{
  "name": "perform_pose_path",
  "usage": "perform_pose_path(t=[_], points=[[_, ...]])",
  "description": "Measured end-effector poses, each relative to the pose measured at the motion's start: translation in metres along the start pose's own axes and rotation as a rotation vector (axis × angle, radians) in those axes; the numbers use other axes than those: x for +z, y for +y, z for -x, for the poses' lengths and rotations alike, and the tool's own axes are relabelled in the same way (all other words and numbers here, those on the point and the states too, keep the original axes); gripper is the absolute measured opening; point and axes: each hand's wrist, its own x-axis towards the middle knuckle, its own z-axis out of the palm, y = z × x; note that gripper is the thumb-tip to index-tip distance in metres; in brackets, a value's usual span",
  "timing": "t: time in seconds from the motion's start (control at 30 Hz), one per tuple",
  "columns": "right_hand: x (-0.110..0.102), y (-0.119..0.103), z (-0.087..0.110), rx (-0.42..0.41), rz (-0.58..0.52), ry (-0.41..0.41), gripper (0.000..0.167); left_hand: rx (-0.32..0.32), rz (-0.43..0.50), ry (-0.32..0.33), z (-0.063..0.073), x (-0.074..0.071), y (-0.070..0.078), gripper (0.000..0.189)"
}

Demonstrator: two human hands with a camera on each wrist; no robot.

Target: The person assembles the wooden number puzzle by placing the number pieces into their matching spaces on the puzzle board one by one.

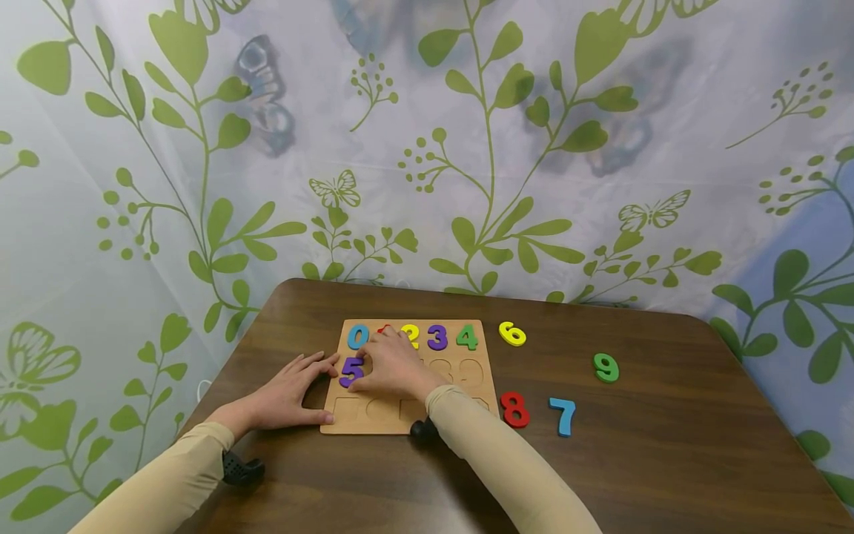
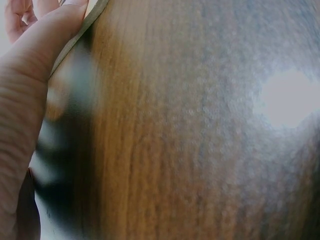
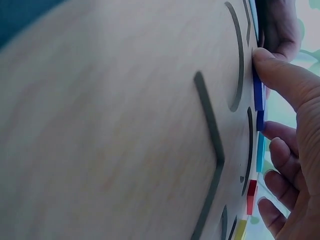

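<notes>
The flat wooden number puzzle board holds 0, 2, 3 and 4 in its top row. The right hand pinches the purple wooden 5 at its slot; the left hand lies spread, steadying the board's left edge

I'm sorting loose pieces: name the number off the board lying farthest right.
The green foam number 9, alone on the brown table, right of the blue 7.

Right hand on purple 5 (left hand flat at puzzle board edge)
</notes>
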Motion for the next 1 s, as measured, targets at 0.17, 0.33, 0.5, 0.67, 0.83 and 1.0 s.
perform_pose_path(t=[0.17,0.33,0.5,0.67,0.83,1.0], points=[[-0.001,0.001,0.001,0.005,-0.008,0.005,0.065,0.003,0.0,0.001,0.0,-0.001,0.001,0.075],[-0.005,0.003,0.005,0.001,-0.044,0.036,0.064,0.009,0.001,0.005,0.0,-0.001,0.001,0.076],[-0.029,0.011,0.018,-0.021,-0.061,0.114,0.051,0.0,-0.007,0.005,-0.001,0.001,0.001,0.077],[-0.064,0.034,0.044,-0.023,-0.063,0.209,0.036,-0.012,-0.012,0.0,-0.001,0.001,0.001,0.078],[-0.091,0.067,0.078,-0.017,-0.123,0.337,0.024,-0.001,-0.012,0.01,0.0,0.001,0.001,0.077],[-0.11,0.094,0.112,-0.003,-0.141,0.429,0.019,0.011,-0.005,0.02,0.002,0.0,0.003,0.077]])
